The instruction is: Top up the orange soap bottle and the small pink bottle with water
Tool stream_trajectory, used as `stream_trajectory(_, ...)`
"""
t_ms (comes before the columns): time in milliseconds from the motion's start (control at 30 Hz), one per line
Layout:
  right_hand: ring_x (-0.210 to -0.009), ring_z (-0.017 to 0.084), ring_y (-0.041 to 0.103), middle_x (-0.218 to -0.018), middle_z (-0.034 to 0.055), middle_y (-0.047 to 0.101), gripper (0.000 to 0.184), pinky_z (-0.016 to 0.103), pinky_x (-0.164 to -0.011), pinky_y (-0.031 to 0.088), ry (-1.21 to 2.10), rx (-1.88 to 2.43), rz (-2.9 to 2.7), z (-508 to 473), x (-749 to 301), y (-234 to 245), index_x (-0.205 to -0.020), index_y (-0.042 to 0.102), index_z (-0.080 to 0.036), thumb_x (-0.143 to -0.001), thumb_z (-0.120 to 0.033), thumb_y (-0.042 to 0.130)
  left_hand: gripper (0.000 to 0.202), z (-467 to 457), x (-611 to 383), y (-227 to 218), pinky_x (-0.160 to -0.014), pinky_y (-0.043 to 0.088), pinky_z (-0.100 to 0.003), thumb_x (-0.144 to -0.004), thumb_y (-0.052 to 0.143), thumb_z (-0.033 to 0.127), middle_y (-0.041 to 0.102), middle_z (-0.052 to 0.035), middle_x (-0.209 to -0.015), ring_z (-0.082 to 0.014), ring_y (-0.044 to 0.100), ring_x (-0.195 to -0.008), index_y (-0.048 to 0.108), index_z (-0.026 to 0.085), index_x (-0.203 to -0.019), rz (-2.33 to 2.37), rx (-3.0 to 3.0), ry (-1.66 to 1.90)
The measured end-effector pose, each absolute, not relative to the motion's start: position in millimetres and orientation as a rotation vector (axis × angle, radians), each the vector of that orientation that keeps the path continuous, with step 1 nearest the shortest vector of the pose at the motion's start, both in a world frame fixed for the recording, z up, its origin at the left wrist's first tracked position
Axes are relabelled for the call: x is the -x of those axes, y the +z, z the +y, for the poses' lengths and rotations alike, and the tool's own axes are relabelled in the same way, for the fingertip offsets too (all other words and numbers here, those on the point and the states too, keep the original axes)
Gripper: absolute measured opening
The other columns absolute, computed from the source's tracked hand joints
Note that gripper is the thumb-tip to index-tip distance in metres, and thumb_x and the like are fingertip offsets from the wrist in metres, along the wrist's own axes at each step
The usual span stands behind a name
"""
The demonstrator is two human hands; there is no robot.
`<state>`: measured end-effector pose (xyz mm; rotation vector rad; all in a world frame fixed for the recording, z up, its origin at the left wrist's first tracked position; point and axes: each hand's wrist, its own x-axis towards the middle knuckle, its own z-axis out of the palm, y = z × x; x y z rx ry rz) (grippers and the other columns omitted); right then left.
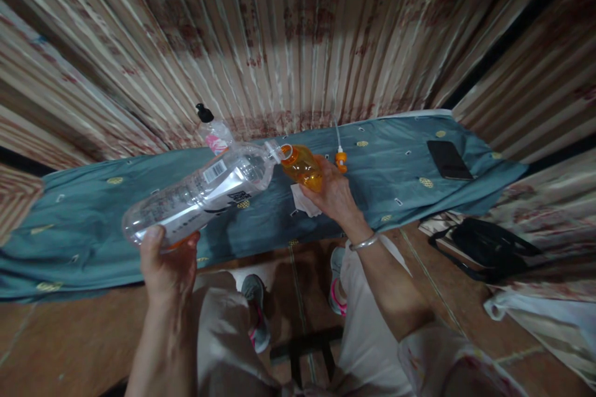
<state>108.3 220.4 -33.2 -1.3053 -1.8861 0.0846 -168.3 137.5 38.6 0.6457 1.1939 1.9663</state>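
Note:
My left hand is closed around the base of a large clear plastic bottle, which is tilted with its neck toward the right. A barcode and dark print show on its label. In my right hand is a small orange translucent bottle, tipped so its open mouth meets the clear bottle's mouth. The two necks appear to touch. Beyond my right hand lies an orange pump top with a thin pale tube. Under the orange bottle, a white tissue-like piece rests on the cloth.
A teal patterned cloth covers the long surface. Behind the clear bottle stands a bottle with a black cap. At the right lies a dark phone. A black bag sits lower right. Pleated curtains hang behind.

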Motion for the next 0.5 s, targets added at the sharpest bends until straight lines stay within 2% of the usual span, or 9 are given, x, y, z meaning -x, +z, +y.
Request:
stream_trajectory(300, -0.121, 0.036, 0.07, -0.128, 0.0188, 0.071, 0.056, 0.056, -0.102, 0.06, 0.055, 1.33, -1.87, 219.7, -107.0, -33.6, -0.142, 0.05, -0.016, -0.094, -0.037, 0.069, 0.054, 135.9, 174.2, 33.9, -0.044, 0.032, -0.02, -0.047, 0.095, 0.047, 0.075, -0.0094, -0.099, -0.0302, 0.069, -0.097, 0.076, 0.026, -0.093, 1.165, -0.686, 1.951)
stream_trajectory(500, -0.12, 0.036, 0.07, -0.127, 0.0185, 0.072, 0.055, 0.057, -0.105, 0.058, 0.076, 1.322, -1.899, 219.5, -107.4, -32.3, -0.144, 0.049, -0.017, -0.096, -0.039, 0.066, 0.062, 137.3, 170.8, 37.1, -0.043, 0.028, -0.019, -0.044, 0.094, 0.047, 0.075, -0.007, -0.102, -0.0258, 0.068, -0.092, 0.076, 0.026, -0.099, 1.172, -0.654, 1.971)
